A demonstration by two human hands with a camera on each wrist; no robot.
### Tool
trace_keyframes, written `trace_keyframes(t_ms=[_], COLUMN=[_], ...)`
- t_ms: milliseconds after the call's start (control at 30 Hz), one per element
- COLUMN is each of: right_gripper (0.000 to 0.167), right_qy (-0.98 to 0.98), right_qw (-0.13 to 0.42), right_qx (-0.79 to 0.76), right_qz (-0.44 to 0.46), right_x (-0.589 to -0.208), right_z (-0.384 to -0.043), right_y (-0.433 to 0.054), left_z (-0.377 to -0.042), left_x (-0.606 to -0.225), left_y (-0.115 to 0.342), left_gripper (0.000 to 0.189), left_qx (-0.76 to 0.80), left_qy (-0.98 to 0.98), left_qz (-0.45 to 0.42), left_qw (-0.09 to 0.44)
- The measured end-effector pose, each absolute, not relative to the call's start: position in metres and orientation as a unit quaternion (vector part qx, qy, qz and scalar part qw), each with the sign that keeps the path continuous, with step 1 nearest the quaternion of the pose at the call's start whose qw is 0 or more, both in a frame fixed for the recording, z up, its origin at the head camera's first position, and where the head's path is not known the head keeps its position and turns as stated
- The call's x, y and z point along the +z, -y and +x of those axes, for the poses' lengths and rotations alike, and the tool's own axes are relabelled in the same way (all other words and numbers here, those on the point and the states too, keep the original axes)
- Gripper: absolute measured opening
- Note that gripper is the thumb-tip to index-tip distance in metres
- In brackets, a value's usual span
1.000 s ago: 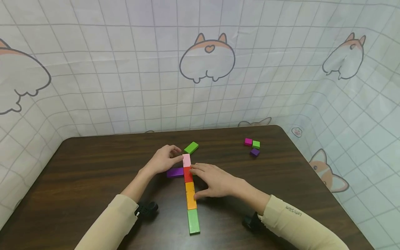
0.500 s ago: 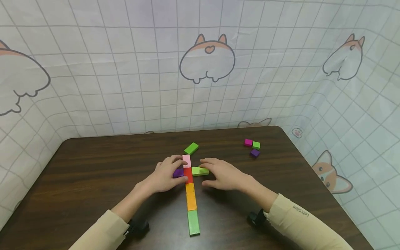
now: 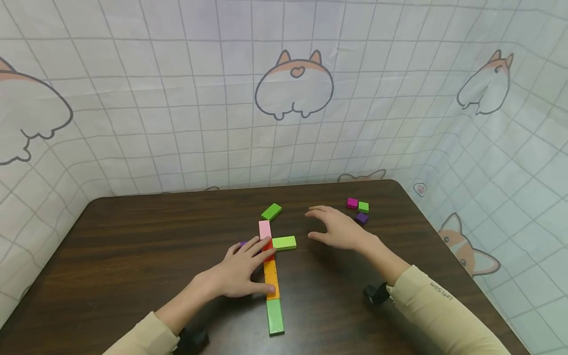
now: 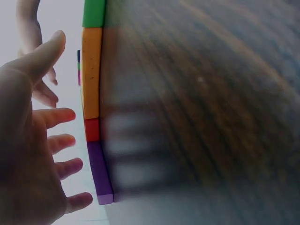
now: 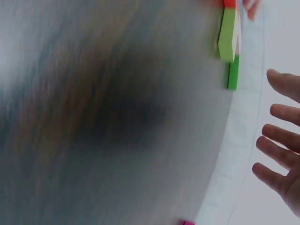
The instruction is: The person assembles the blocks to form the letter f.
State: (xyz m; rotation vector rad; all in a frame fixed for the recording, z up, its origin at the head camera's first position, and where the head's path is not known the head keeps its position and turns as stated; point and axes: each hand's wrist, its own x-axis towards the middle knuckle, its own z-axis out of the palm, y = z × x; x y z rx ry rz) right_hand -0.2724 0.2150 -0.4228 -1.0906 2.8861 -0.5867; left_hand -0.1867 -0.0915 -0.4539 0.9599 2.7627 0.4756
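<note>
A line of flat blocks runs up the table: a green block [image 3: 275, 317] nearest, then an orange block [image 3: 271, 275], a red block [image 4: 92, 129] and a pink block [image 3: 264, 229]. A purple block [image 4: 99, 168] sticks out left of the red one, a lime block [image 3: 284, 243] out to its right. My left hand [image 3: 241, 270] is over the line with fingers spread, its fingertips overlapping the red block and its thumb the orange one in the head view. To the right of the lime block, my right hand [image 3: 339, 229] hovers with extended fingers and holds nothing.
Beyond the pink block lies a bright green block [image 3: 271, 211], set at an angle. Farther right sit a magenta block [image 3: 352, 203], a small green block [image 3: 363, 207] and a dark purple block [image 3: 361, 218]. A patterned curtain [image 3: 177, 123] stands behind the dark wooden table [image 3: 133, 236].
My right hand has moved off the line and the lime block, to the right toward the small blocks. My left hand has come nearer along the line, from the pink block to the red and orange.
</note>
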Motion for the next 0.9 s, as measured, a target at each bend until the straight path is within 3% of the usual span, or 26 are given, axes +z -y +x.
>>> trace_keyframes(t_ms=[600,900], right_gripper=[0.037,0.04], right_qy=[-0.94,-0.952], right_qw=[-0.062,-0.052], right_qx=[-0.272,-0.262], right_qz=[-0.195,-0.15], right_x=[-0.438,-0.449], right_z=[-0.336,-0.352], right_y=[-0.289,-0.304], left_z=[-0.179,-0.18], left_x=[-0.455,-0.452], left_y=[0.088,0.088], left_gripper=[0.102,0.103], left_qx=[0.145,0.129], left_qy=[-0.927,-0.929], left_qz=[0.326,0.321], left_qw=[0.119,0.13])
